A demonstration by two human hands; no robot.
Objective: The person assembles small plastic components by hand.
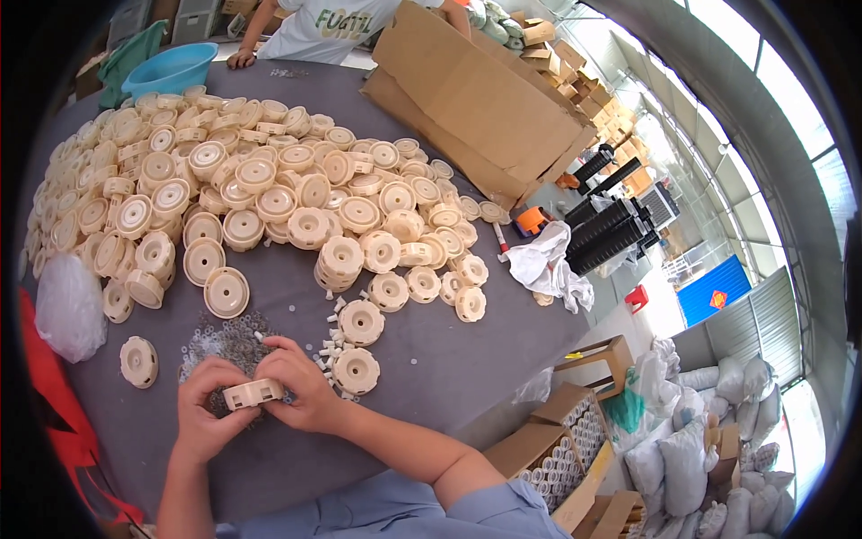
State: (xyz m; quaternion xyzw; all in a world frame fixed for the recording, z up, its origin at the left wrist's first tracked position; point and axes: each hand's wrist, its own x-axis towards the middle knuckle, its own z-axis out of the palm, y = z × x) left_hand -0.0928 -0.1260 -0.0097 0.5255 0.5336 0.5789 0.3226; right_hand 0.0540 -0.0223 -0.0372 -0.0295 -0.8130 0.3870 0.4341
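My left hand [205, 406] and my right hand [303, 388] grip a cream round plastic disc [253, 394] from both sides, its slotted rim turned up edgewise. By my right index fingertip shows a small white peg [260, 337]; whether the fingers pinch it I cannot tell. Under and beyond both hands lies a heap of small clear and grey rings [224, 343], partly hidden by them. Right of my right hand are loose white pegs [332, 340] beside two similar discs, the nearer one [356, 370] lying flat. A single disc [138, 362] rests left of my left hand.
A large pile of cream discs [269, 171] covers the far table. A clear plastic bag [70, 310] lies at left, a blue basin [171, 70] and cardboard [476, 99] at the far side. Opposite stands another person [328, 31]. Open cartons [561, 449] stand at right below the table.
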